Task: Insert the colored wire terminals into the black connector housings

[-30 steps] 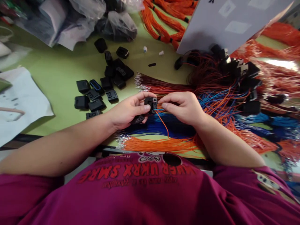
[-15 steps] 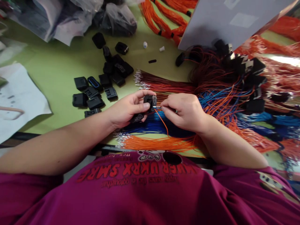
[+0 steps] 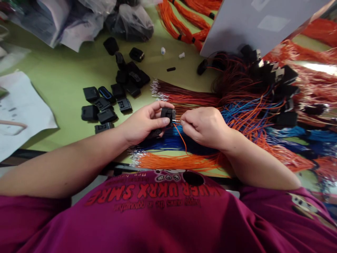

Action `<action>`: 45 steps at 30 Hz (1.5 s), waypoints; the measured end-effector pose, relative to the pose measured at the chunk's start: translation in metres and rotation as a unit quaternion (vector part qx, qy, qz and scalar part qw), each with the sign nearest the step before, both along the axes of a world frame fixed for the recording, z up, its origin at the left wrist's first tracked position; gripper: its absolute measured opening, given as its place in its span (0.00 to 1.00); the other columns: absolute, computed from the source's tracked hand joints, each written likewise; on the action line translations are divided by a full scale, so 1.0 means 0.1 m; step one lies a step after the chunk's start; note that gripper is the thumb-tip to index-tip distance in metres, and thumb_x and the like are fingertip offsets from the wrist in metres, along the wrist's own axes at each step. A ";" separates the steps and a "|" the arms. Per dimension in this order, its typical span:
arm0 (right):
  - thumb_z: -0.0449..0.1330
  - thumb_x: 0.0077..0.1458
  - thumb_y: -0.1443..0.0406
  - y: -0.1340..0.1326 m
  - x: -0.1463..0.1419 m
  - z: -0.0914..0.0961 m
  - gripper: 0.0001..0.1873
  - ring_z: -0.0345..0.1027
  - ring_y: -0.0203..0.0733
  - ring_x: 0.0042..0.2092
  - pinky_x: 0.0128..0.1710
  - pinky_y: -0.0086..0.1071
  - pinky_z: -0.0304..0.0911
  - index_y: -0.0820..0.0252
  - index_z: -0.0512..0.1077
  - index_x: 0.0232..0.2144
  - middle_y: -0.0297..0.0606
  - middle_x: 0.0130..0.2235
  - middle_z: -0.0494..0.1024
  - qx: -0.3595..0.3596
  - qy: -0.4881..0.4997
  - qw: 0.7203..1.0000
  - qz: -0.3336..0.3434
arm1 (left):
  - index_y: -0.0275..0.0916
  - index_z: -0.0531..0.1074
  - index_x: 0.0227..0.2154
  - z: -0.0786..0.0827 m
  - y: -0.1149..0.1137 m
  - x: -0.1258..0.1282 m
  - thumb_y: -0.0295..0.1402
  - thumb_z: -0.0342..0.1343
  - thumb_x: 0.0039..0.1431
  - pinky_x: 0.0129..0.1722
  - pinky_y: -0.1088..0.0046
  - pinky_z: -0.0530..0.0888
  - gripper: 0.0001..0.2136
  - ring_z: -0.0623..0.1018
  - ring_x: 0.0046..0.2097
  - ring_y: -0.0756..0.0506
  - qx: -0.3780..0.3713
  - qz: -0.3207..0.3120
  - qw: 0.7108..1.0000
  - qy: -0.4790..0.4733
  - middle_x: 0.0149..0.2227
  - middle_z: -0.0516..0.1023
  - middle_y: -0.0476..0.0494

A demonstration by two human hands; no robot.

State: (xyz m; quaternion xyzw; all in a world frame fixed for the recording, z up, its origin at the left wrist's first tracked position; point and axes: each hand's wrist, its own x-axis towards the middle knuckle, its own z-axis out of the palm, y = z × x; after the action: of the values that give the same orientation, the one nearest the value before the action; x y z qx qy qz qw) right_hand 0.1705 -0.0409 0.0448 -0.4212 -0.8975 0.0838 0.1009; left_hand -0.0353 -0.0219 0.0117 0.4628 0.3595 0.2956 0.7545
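My left hand (image 3: 147, 121) is closed around a black connector housing (image 3: 166, 114), thumb on its near side, its pin-hole face turned right. A second black connector (image 3: 154, 133) shows partly under the fingers. One orange wire (image 3: 181, 136) hangs from the housing's face and curves down. My right hand (image 3: 204, 126) pinches a wire whose silver terminal (image 3: 176, 121) points at that face; whether its tip is inside a hole I cannot tell. Below the hands lie blue wires (image 3: 168, 144) and a bundle of orange wires (image 3: 173, 160) with crimped ends.
Several black connectors (image 3: 106, 115) are scattered on the green table (image 3: 63, 73) to the left. Brown wires (image 3: 189, 89) lie beyond my hands. A white board (image 3: 237, 28) stands at the back right, near wired connectors (image 3: 286, 119). Plastic bags (image 3: 129, 23) and paper (image 3: 26, 112) lie around.
My right hand has shifted slightly, with its knuckles turned a little, while the terminal stays at the housing's face. The housing has tilted slightly in my left hand.
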 end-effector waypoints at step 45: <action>0.51 0.52 0.68 0.02 -0.09 -0.22 0.10 0.58 0.31 0.25 0.28 0.26 0.50 0.62 0.70 0.23 0.33 0.23 0.71 -0.100 0.163 0.981 -0.019 | 0.37 0.67 0.43 0.00 -0.04 0.02 0.28 0.64 0.47 0.19 0.79 0.68 0.19 0.71 0.19 0.54 0.033 0.021 0.994 0.103 0.23 0.72 0.54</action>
State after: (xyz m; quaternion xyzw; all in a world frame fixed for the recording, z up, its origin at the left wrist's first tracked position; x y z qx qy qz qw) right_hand 0.1616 -0.0385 0.0229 -0.4269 -0.8480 0.2383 0.2049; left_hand -0.0331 -0.0262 0.0112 0.5079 0.4348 0.2742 0.6912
